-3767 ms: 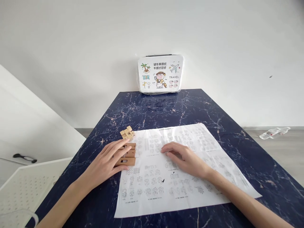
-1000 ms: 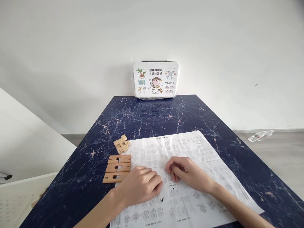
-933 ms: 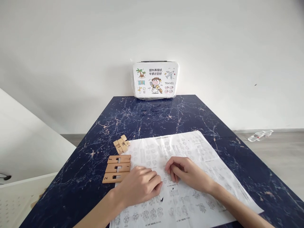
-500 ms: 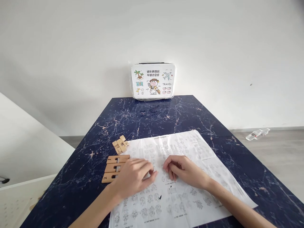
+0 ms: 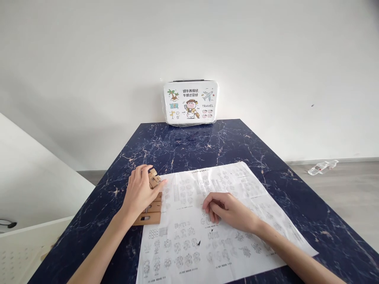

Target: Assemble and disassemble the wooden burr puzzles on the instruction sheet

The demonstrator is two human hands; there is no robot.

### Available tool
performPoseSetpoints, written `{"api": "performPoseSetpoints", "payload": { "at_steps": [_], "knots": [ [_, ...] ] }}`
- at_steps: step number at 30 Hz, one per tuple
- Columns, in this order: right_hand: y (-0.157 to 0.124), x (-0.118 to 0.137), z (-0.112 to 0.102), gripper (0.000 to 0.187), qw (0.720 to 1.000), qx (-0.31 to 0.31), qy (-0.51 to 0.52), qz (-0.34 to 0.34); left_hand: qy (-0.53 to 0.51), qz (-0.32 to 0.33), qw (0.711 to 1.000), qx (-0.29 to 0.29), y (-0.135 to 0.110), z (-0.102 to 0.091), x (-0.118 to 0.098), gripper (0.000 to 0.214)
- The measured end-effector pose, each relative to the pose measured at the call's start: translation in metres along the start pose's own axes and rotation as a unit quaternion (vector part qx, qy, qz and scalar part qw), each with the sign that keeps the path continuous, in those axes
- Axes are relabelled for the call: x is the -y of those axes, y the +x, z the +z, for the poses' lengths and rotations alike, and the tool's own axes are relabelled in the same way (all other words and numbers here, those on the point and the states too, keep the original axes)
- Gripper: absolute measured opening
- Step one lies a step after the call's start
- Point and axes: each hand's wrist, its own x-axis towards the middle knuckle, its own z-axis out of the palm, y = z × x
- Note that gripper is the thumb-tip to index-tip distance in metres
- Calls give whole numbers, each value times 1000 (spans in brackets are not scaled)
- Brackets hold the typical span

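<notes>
My left hand (image 5: pixel 138 188) is over the left edge of the paper, thumb and fingers spread apart around a small interlocked wooden block puzzle (image 5: pixel 154 179). Part of that puzzle is hidden behind the fingers. Below the palm lie flat wooden pieces (image 5: pixel 152 217) with slots and numbers, partly covered by the hand and wrist. My right hand (image 5: pixel 225 209) rests on the large printed instruction sheet (image 5: pixel 183 217), its fingers curled in loosely and nothing showing in them. The sheet carries rows of small line drawings.
A white cartoon-printed case (image 5: pixel 192 102) in clear wrap stands against the wall at the far end of the dark blue marbled table (image 5: pixel 201 148). On the floor at right lies a clear plastic bottle (image 5: pixel 322 167). A white perforated panel (image 5: pixel 26 248) is at lower left.
My left hand has moved left and away from me, off the middle of the sheet to the small wooden puzzle. The flat pieces look slightly shifted. My right hand has stayed put.
</notes>
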Motion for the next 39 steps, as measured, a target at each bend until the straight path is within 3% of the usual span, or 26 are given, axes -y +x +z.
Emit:
{"api": "performPoseSetpoints", "payload": {
  "at_steps": [6, 12, 20, 24, 28, 34, 39],
  "knots": [
    [-1, 1, -1, 26, 1000, 0, -4, -1, -7, -75, 995, 61, 3, -2, 7, 83],
    [-1, 0, 0, 26, 1000, 1, -6, -4, -25, -91, 992, 85, 7, -4, 13, 71],
    [0, 1, -2, 24, 1000, 3, 1, -9, -34, -99, 992, 76, 10, -5, 13, 64],
    [1, -3, -2, 22, 1000, 6, 9, -12, -43, -77, 996, 24, 11, -10, 9, 65],
    [3, -4, -5, 16, 999, 15, 50, -16, -80, -22, 997, -9, 9, -19, -20, 63],
    [2, 1, -12, 13, 992, -30, 123, -24, -168, 97, 979, 66, -9, -10, -89, 63],
    [4, -1, -18, 13, 987, -97, 123, -25, -194, 167, 960, 111, -22, 10, -118, 65]
  ]
}}
